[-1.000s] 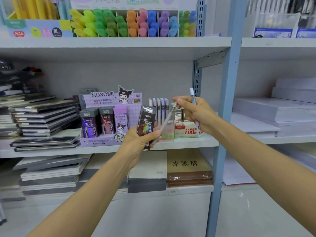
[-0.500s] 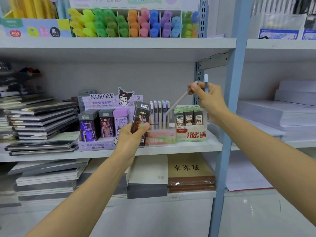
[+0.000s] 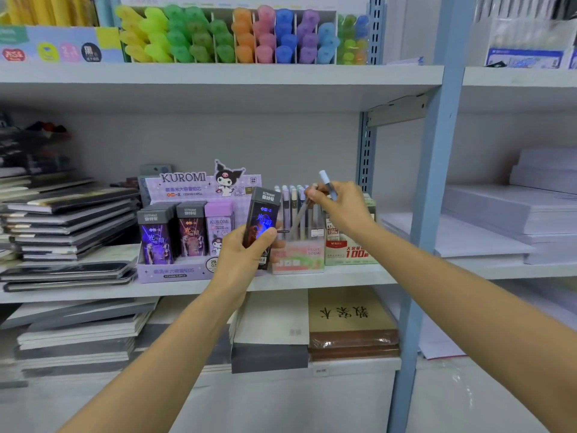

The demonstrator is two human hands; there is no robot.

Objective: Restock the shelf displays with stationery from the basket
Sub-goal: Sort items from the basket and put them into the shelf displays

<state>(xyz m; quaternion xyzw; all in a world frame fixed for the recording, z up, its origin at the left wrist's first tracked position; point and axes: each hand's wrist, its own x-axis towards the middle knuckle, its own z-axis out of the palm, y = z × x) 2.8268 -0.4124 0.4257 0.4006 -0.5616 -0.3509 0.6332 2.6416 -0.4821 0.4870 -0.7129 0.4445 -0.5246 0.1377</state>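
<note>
My left hand (image 3: 242,254) grips a dark Ultraman lead box (image 3: 260,225) upright in front of the purple Kuromi display (image 3: 175,270) on the middle shelf. My right hand (image 3: 342,207) pinches a grey pen (image 3: 300,214) whose lower end slants down into the clear pen holder (image 3: 296,260), among several upright pens. The same hand also holds a second, light-blue pen (image 3: 327,182) that sticks up above the fingers. The basket is out of view.
A green-and-red lead box display (image 3: 349,253) stands right of the pen holder. Stacked notebooks (image 3: 68,220) fill the shelf's left. Highlighters (image 3: 237,35) line the upper shelf. A blue upright post (image 3: 427,214) stands right of my hand, with paper reams (image 3: 512,210) beyond.
My right hand has come down from near the post, and the grey pen's tip now sits in the clear holder. My left hand with the dark box has barely moved.
</note>
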